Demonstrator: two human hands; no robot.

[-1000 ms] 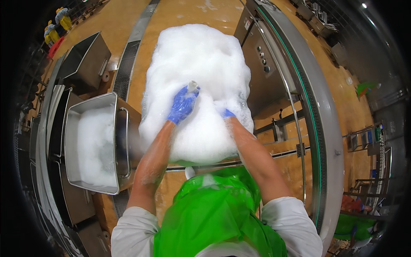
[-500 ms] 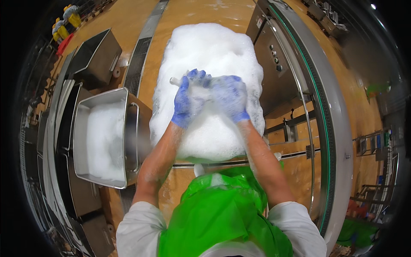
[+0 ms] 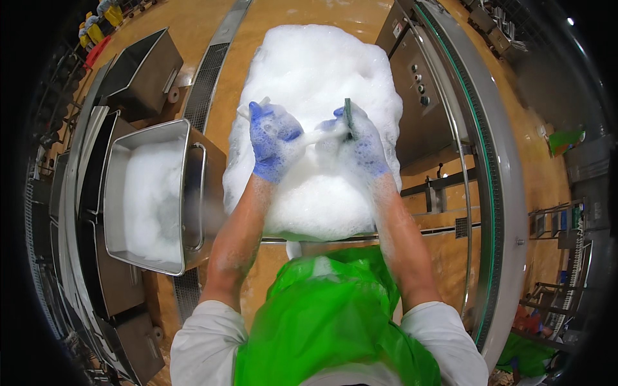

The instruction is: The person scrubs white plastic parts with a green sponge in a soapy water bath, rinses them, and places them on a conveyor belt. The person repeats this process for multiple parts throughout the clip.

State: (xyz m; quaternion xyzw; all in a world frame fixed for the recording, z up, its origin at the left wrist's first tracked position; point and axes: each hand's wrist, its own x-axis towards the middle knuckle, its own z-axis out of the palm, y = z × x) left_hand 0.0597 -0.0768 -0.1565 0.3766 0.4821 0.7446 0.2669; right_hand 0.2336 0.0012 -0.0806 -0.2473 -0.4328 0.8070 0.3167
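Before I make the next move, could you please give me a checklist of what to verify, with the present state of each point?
1. Left hand closed on the white rod: ok.
2. Right hand holding the green pad: ok.
3. Gloves on both hands: ok.
4. Rod free of foam: not ok, suds cling around it between the hands.
5. Pad pressed firmly on the rod: cannot tell, they meet but pressure does not show.
6. Things under the foam: cannot tell, it hides them.
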